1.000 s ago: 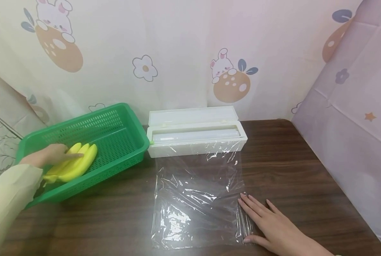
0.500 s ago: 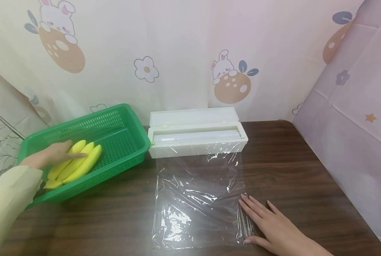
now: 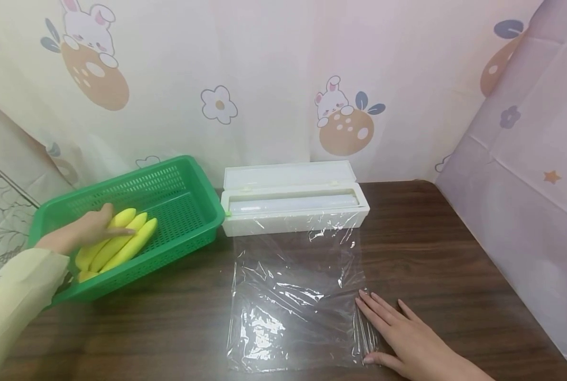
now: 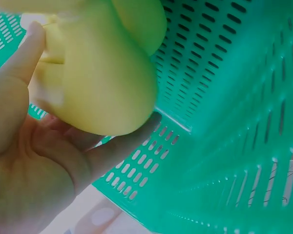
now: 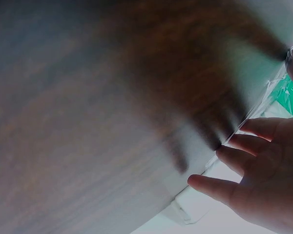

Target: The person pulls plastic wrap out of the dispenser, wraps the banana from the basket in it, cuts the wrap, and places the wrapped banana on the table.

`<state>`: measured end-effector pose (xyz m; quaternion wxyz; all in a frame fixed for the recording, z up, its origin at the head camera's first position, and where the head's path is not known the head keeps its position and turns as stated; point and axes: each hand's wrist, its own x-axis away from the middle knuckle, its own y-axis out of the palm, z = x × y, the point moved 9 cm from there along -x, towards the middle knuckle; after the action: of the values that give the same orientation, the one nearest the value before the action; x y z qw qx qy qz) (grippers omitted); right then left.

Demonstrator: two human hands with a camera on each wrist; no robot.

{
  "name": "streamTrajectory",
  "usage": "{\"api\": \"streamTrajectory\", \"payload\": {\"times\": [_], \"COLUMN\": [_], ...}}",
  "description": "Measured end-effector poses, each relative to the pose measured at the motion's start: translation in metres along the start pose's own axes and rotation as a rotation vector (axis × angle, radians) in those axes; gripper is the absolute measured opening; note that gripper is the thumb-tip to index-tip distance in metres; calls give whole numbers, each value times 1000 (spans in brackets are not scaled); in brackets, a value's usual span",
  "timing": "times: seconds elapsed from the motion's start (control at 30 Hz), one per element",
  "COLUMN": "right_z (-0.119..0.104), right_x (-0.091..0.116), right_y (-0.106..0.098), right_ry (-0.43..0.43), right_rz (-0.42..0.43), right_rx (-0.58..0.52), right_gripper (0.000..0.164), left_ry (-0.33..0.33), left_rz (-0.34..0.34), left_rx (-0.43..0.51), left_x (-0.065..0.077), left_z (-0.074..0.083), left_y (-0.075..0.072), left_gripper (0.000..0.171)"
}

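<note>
Left hand (image 3: 85, 231) grips the yellow bananas (image 3: 130, 246), right hand (image 3: 402, 333) lies on clear film (image 3: 288, 307)

At far left we see a pale sleeve (image 3: 21, 296) and the left hand reaching into the green basket (image 3: 183, 214). Its thumb and fingers hold the bananas, which are inside the basket's left part; the left wrist view shows us fingers under their rounded yellow surface.

Just beside the basket's right corner we find a long white box (image 3: 293, 225), its lid (image 3: 288, 173) raised at the back and a film roll (image 3: 293, 202) inside. From its front the film spreads over the dark wooden table (image 3: 431, 254), creased and glossy.

On the film's right edge we see the right hand, palm down, fingers extended, grasping nothing. Further right hangs a lilac patterned cloth (image 3: 526, 174).
</note>
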<state>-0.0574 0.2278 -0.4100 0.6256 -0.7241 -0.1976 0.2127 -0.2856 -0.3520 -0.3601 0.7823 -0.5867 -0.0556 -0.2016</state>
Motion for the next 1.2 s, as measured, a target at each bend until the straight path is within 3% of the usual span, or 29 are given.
{"api": "streamTrajectory", "payload": {"times": [0.07, 0.27, 0.33, 0.5, 1.2], "right_z": [0, -2, -3, -2, 0], "right_x": [0, 0, 1, 2, 3], "right_y": [0, -2, -2, -1, 0], "right_ry": [-4, -22, -36, -29, -4], "right_rz": [6, 33, 46, 29, 26], "right_rx": [3, 19, 26, 11, -6], "right_gripper": [94, 94, 95, 94, 93], "left_ry": [18, 84, 96, 99, 127], "left_rz": [4, -22, -36, -60, -36], "left_rx": [-2, -76, -92, -65, -80], "left_x": [-1, -2, -3, -3, 4], "left_z": [3, 12, 14, 15, 21], "left_y": [0, -1, 0, 4, -4], "left_gripper": [70, 86, 84, 70, 97]}}
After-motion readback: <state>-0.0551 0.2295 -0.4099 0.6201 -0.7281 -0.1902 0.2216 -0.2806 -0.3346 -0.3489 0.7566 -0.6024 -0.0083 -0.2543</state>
